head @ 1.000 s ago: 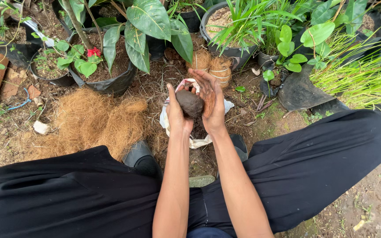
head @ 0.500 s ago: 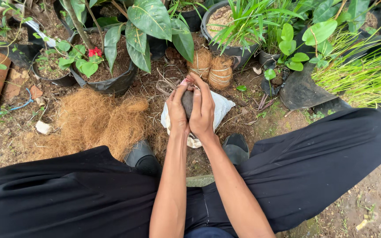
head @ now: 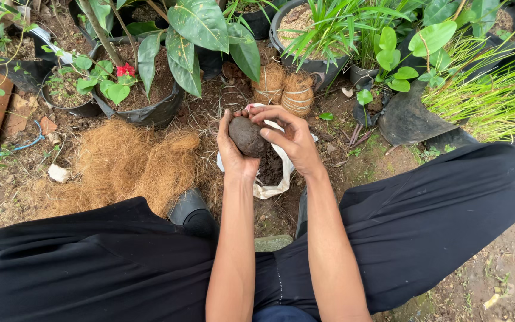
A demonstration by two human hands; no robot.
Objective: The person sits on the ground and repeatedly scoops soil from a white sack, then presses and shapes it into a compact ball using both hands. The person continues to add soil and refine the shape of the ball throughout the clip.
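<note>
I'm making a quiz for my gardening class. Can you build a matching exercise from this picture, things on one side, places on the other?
Things:
1. soil ball
2. coconut fibre pile
3. two twine-wrapped fibre balls
4. white bag of soil

Places:
A. on the ground beneath the hands
B. between the left hand and right hand
C. left of the hands
D. beyond the hands, by the pots

Pairs: 1-B, 2-C, 3-D, 4-A

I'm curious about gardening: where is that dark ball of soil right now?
In the head view, the soil ball sits mid-frame, cupped between the left hand and right hand, just above the white bag.
</note>
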